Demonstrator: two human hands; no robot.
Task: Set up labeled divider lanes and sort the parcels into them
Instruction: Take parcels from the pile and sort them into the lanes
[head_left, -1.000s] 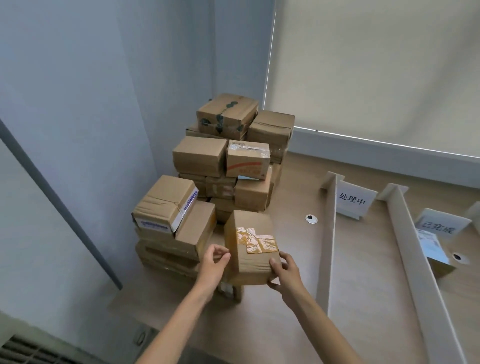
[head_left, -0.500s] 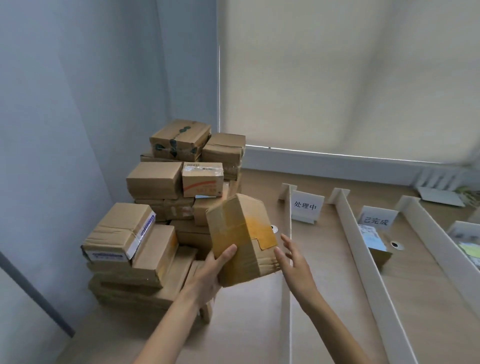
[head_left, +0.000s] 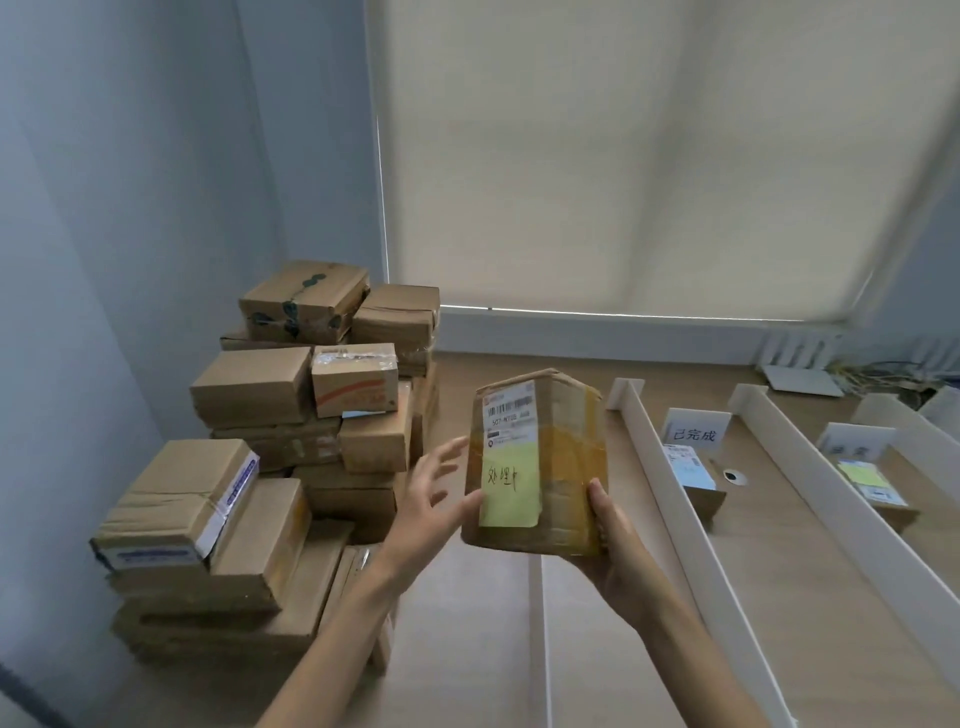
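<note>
A small cardboard parcel with a shipping label and a green handwritten note is held upright in the air, above the near end of the lanes. My right hand grips its lower right corner from below. My left hand is open beside its left face, fingers spread, thumb touching the box. White divider walls run across the wooden table and form lanes. A white sign stands at the far end of one lane, another sign in the lane to its right.
A tall stack of brown parcels fills the table's left corner against the blue wall. One parcel lies in the middle lane, another in the right lane. A cable hole is in the tabletop. A roller blind hangs behind.
The parcel was lifted off the stack and turned so its label and green note face me. It passed from my left hand into my right hand. The view swung to the right.
</note>
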